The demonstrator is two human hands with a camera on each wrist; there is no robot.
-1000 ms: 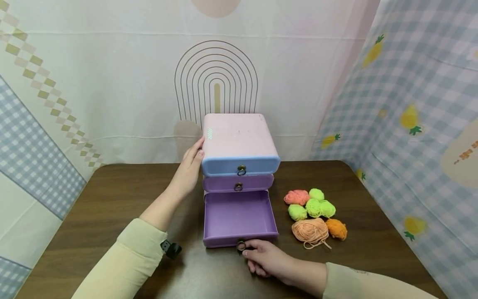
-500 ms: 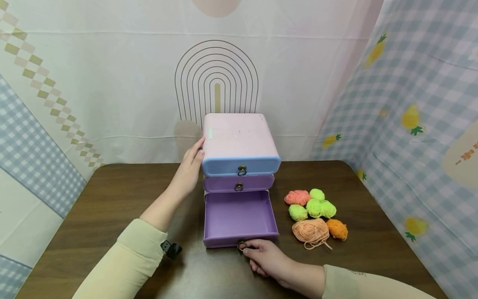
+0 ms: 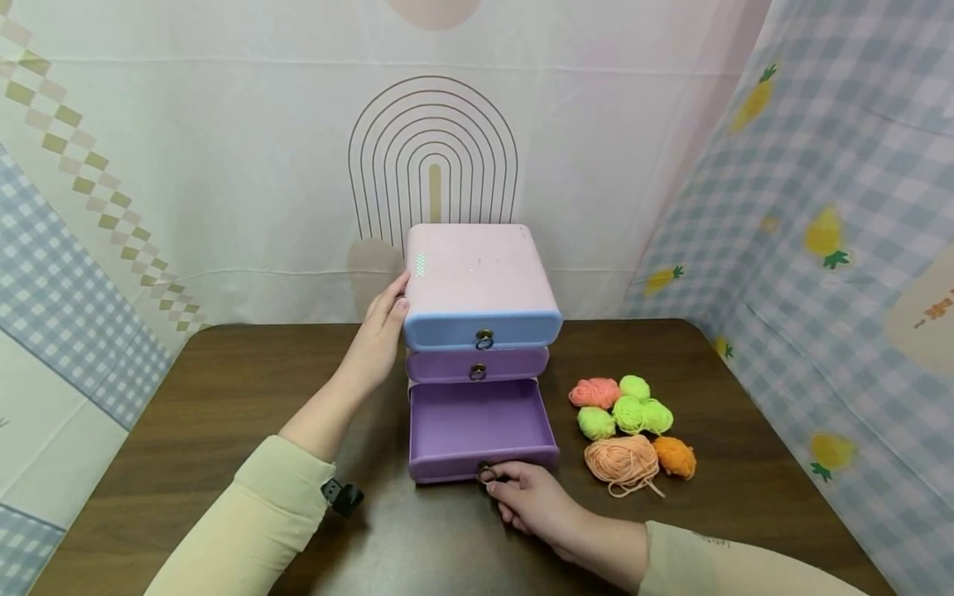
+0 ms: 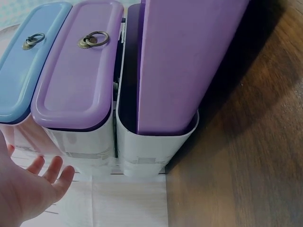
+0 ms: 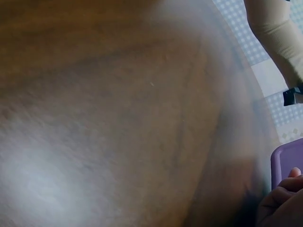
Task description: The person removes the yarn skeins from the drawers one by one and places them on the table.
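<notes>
A small chest of drawers point(image 3: 477, 273) has a pale pink top, a blue top drawer point(image 3: 440, 333) and a purple middle drawer point(image 3: 440, 365), both closed. Its purple bottom drawer point(image 3: 447, 470) is pulled out, with nothing inside it. My right hand point(image 3: 538, 501) pinches the ring pull point(image 3: 486, 473) on that drawer's front between thumb and index finger. Against the chest's left side rests my left hand point(image 3: 378, 335), fingers extended. The left wrist view shows the bottom drawer point(image 4: 184, 71) jutting from its white casing point(image 4: 151, 153). Only part of my right hand point(image 5: 284, 203) enters the right wrist view.
To the right of the chest, several balls of yarn lie on the brown wooden table point(image 3: 246, 397): coral point(image 3: 594, 392), neon green point(image 3: 629, 414), peach point(image 3: 622, 462) and orange point(image 3: 675, 458). A patterned cloth point(image 3: 261, 165) hangs behind the table.
The bottom drawer's front has shifted slightly up and back toward the chest, my right hand moving along with it. My left hand stays at the chest's side.
</notes>
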